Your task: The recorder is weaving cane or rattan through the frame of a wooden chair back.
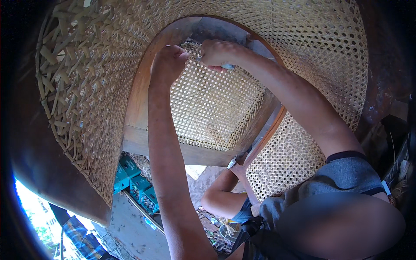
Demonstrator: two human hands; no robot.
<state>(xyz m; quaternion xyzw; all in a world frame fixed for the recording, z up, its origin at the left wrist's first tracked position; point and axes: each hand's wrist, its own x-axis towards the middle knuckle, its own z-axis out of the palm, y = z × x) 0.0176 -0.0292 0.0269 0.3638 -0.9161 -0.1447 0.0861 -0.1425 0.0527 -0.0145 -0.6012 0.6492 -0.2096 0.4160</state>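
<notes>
Woven cane [212,99] fills the wooden seat frame [138,108] of a chair with a curved cane backrest [320,34]. At the far left part of the seat, my left hand [168,63] is closed by the cane's edge; whatever it pinches is hidden. Just right of it, my right hand [219,51] wraps round a small hand tool [228,66]. Its pale handle end shows below my palm, and a short thin tip points toward my left hand. The tool's exact kind cannot be made out. Loose strand ends [188,42] bunch between the hands.
The backrest curves round both sides, with rough strand ends along its left edge [47,99]. Teal boxes [128,171] with small contents stand below the seat at left. A bent bare knee [212,199] is close to the seat's front corner. Cane scraps [227,227] lie low at centre.
</notes>
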